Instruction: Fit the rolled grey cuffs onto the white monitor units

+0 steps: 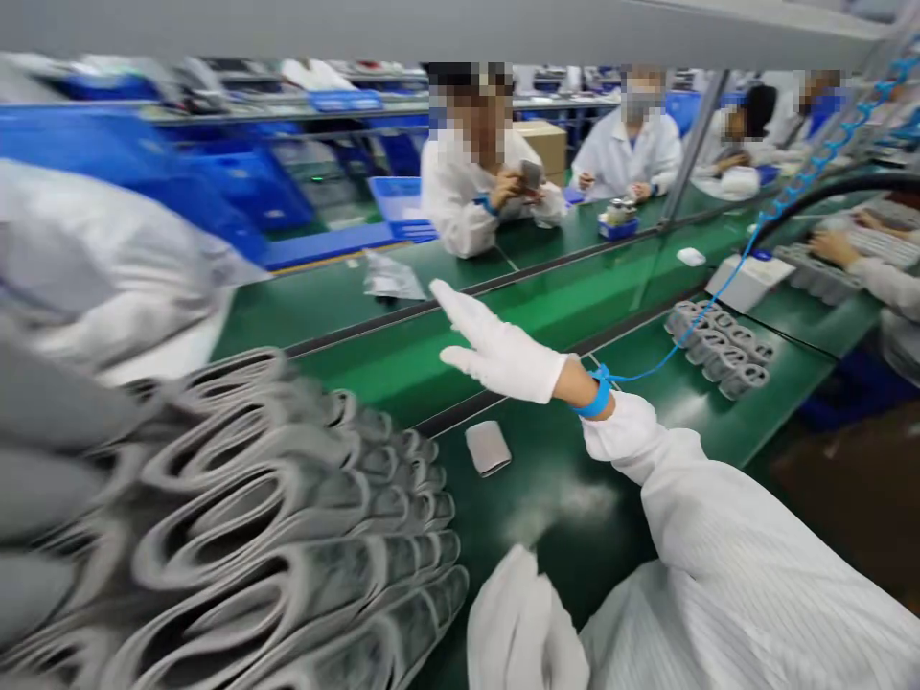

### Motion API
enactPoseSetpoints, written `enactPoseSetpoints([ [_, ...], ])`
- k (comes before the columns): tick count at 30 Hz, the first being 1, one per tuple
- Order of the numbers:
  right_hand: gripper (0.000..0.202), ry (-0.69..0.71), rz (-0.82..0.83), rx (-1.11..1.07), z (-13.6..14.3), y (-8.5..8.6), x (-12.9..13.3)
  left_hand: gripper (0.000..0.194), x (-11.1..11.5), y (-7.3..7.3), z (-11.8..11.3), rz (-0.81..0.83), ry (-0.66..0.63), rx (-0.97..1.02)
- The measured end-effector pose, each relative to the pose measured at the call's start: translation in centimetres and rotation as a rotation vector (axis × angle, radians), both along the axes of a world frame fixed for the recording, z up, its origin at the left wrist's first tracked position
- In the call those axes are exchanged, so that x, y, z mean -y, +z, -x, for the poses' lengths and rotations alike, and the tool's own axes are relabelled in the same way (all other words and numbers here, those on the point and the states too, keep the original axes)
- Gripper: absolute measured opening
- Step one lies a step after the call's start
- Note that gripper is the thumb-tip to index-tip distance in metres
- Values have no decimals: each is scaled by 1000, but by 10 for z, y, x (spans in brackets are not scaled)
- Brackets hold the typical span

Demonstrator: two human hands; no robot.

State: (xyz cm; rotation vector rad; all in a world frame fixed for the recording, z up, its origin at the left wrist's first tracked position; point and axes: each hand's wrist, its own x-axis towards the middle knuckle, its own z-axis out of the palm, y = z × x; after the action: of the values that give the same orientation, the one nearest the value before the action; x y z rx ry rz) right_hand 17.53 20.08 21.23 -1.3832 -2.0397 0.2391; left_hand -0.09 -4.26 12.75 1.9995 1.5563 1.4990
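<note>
My right hand (495,345), in a white glove with a blue strap at the wrist, reaches left above the green bench. Its fingers are stretched out, the thumb stands apart, and nothing is held. Beneath it a small pale grey folded piece (489,448) lies on the bench. My left hand (528,623), also gloved in white, is low in the middle, cut off by the bottom edge; its fingers lie close together and its grasp is hidden. Beside it on the left, a big stack of grey folded bands (302,517) lies in layers, showing looped ends.
A green strip (460,335) runs behind the near bench. To the right are rows of grey looped pieces (719,350), a white box (747,280) and a coiled blue cord (747,254). Co-workers in white coats sit across; one person (467,182) holds a small item. A plastic bag (392,276) lies opposite.
</note>
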Motion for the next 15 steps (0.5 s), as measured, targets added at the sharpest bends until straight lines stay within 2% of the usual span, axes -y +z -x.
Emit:
enactPoseSetpoints([
  [2,79,-293,21,107,-62,-10,37,24,-10,-6,0,-252,-191,-49],
  [3,79,-412,31,107,-95,-18,64,32,-15,-12,0,-297,-281,-76],
  [6,69,-1029,-39,135,-183,-56,156,41,-26,-39,-5,-178,-495,-147],
  [7,61,-1169,-77,95,-204,-71,185,41,-28,-49,-8,-120,-539,-171],
  [9,45,-1297,-88,68,-228,-97,235,37,-28,-69,-17,24,-577,-216],
  [11,45,-1356,-37,95,-225,-111,269,35,-25,-84,-27,157,-594,-242],
  [12,46,-1338,36,114,-216,-112,280,35,-23,-89,-32,207,-605,-250],
  [13,50,-1275,132,116,-203,-109,288,36,-22,-91,-36,247,-619,-262],
  [15,55,-1014,352,15,-173,-95,297,46,-19,-92,-42,310,-643,-291],
])
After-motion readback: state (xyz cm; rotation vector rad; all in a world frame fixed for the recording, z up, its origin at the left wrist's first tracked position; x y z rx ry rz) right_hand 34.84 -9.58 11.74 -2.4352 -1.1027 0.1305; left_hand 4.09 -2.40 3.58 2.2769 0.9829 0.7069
